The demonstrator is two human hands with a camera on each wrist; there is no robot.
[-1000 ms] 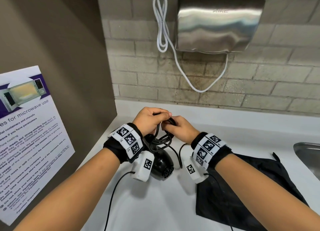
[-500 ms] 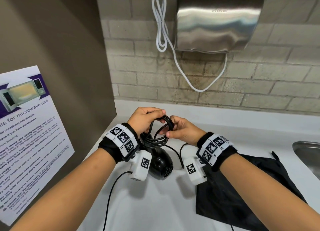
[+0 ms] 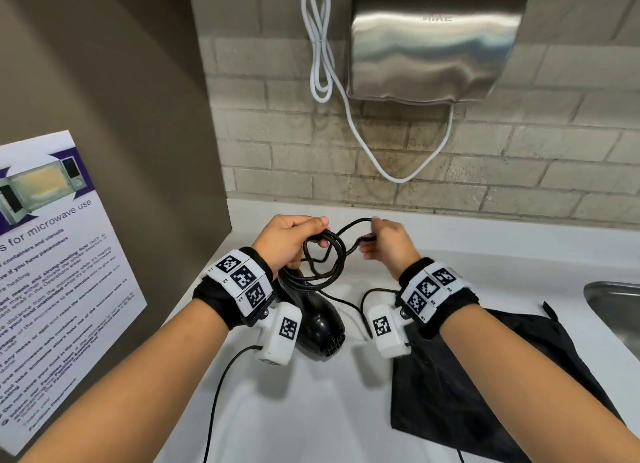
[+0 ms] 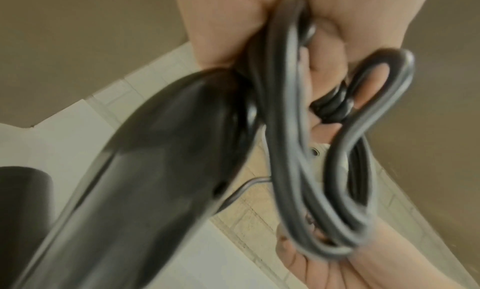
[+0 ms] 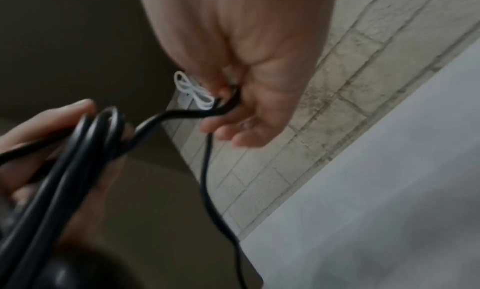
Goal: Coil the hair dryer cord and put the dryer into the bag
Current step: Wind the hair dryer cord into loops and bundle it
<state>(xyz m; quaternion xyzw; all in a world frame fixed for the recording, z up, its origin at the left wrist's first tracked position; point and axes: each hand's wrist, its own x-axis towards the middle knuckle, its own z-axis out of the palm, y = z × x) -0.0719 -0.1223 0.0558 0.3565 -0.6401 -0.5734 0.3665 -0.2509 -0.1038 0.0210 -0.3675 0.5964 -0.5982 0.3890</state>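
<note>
While the left hand (image 3: 289, 242) curls around several round loops of smooth black cord (image 3: 323, 254) and the glossy black dryer (image 3: 317, 318) handle, the right hand (image 3: 389, 246) pinches a loose strand at 3 o'clock of the coil, other fingers relaxed. The matte black fabric bag (image 3: 491, 386) lies flat and limp on the white counter (image 3: 311, 410) at 4 o'clock of the dryer; what it holds is hidden.

A shared workplace pantry — a poster (image 3: 52, 272) of microwave rules on the side wall, a steel hand dryer (image 3: 434, 43) on brick tile, a white counter (image 3: 329, 393) and a sink (image 3: 616, 310) edge.
</note>
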